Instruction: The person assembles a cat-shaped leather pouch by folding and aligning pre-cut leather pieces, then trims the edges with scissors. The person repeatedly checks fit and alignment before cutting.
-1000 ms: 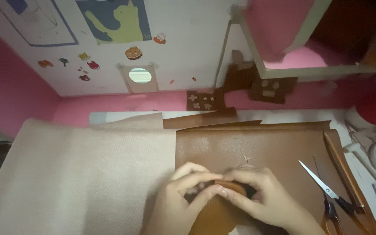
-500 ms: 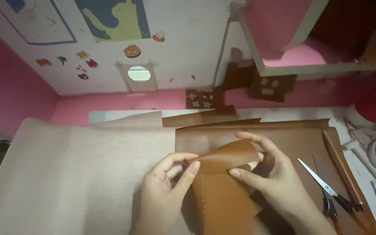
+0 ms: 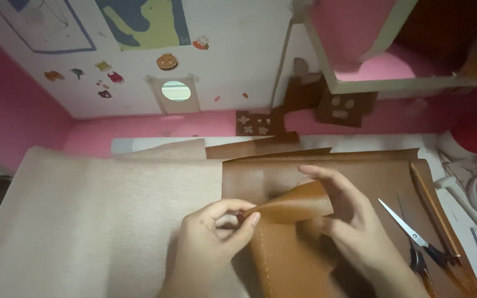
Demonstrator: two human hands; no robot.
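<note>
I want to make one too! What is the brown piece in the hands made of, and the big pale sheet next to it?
The brown piece looks like leather or faux leather: smooth, slightly shiny, bending in a soft curl, with a stitch line along one edge. The left hand pinches its corner; the right hand lifts it. The pale sheet looks like matte beige fabric or the leather's rough back; its fine grain leaves that open.

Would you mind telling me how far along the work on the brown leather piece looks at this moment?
Done: the brown leather piece is cut out and shows a stitch line along its edge. In hand: the left hand pinches its curled flap while the right hand lifts it from behind, above the brown sheet. Left: the scissors lie unused beside it; what remains cannot be told.
</note>
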